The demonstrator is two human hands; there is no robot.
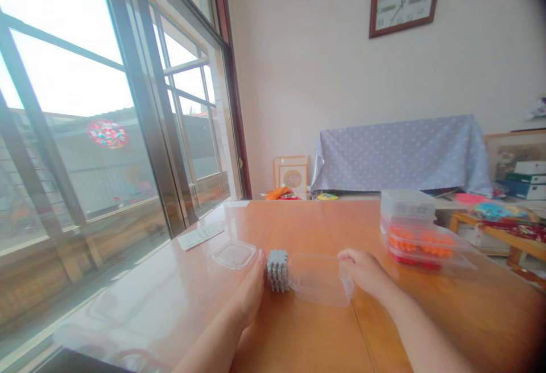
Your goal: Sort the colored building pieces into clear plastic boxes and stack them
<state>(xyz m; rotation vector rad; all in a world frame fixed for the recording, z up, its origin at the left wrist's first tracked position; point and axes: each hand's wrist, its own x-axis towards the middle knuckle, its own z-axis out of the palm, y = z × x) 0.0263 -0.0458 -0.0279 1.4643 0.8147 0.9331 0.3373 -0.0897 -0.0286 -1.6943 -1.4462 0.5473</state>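
A small grey block made of stacked toothed pieces (278, 270) stands on the wooden table (298, 333). My left hand (251, 293) lies beside it on its left, fingers stretched out and touching its side. Right of the block sits an empty clear plastic container (318, 279). My right hand (362, 273) grips the container's right rim with curled fingers. The container's clear lid (234, 253) lies flat to the left of my left hand.
A stack of plastic boxes with grey, orange and red pieces (412, 228) stands at the table's right. A paper slip (200, 236) lies near the window side. A covered sofa (401, 154) and a cluttered side table (499, 219) stand behind.
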